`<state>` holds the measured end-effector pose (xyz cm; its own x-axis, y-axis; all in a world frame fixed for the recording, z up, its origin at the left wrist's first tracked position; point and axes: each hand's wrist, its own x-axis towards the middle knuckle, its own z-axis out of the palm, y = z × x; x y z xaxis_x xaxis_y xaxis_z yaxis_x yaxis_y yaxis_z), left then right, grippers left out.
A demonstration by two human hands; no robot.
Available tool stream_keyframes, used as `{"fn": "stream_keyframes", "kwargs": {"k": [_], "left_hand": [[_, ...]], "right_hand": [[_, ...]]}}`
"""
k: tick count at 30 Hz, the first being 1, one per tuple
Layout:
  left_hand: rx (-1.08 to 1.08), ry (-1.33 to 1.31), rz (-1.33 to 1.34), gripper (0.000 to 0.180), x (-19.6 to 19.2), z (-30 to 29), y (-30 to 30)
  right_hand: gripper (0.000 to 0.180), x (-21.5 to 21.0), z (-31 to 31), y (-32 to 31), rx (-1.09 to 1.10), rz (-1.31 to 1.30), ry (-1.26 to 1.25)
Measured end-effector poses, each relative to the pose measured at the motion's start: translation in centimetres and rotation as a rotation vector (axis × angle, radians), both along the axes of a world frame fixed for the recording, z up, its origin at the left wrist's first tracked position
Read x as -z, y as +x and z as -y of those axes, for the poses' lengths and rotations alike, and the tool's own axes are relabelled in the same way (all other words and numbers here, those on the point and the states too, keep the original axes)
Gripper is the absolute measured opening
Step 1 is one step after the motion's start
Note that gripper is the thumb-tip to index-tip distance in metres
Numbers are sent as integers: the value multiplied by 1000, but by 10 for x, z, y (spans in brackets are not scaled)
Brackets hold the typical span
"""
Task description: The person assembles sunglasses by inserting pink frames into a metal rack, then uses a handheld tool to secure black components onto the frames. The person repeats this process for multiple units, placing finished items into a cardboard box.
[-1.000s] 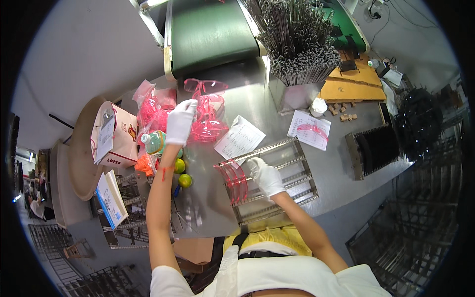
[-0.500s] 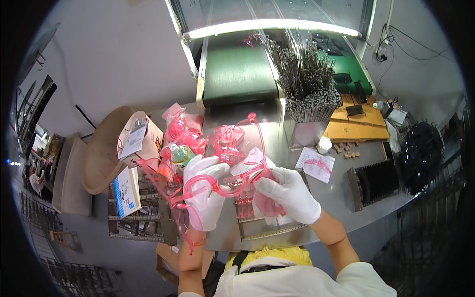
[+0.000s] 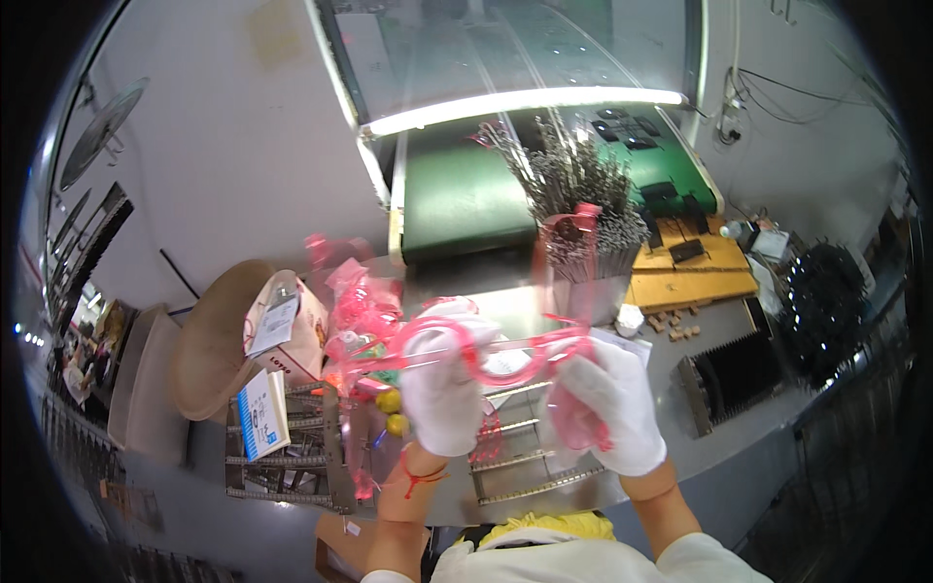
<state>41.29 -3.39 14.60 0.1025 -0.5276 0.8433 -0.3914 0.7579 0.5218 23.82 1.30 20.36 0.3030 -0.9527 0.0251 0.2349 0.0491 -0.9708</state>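
Both white-gloved hands are holding a pink translucent eyeglass frame raised over the near edge of the tabletop. The left hand is sitting behind one rim, its fingers bunching about the frame near the bridge, though blur is hiding each fingertip. The right hand is pinching the other end, thumb and fingers closing narrowly on it, and a pink translucent piece is showing below those fingers; whether it belongs to the frame, I cannot tell. Beneath the hands, a metal rack is lying along the near edge, carrying curved pink pieces. Toward the left edge, a clear bag of pink frames is resting beside a pale paper bag, with two yellow-green fruits lying nearer the person. Toward the far edge, a metal bin is holding upright thin rods beside an orange-yellow board. Near the right edge, a black slotted rack is standing just beyond small tan blocks.
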Motion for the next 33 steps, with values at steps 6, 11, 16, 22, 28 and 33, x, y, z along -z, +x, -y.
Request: {"fn": "stream_keyframes", "kwargs": {"k": [6,11,16,22,28,33], "left_hand": [[422,204,-257,22,-11,-2,-31],[326,166,-109,22,-11,-1,-36],[-278,-178,302,12,9,15,-24],[199,198,-313,6,25,10,-21],[479,126,-509,8,28,11,-5],[728,109,-545,15,26,17,-18]], "right_hand": [[28,27,-11,-10,179,243,-104],[32,39,-17,-7,251,311,-70],[28,79,-40,57,-449,199,-127],[28,92,-8,40,-671,110,186],[78,32,21,-2,144,214,9],[53,12,33,-26,74,-52,-361]]}}
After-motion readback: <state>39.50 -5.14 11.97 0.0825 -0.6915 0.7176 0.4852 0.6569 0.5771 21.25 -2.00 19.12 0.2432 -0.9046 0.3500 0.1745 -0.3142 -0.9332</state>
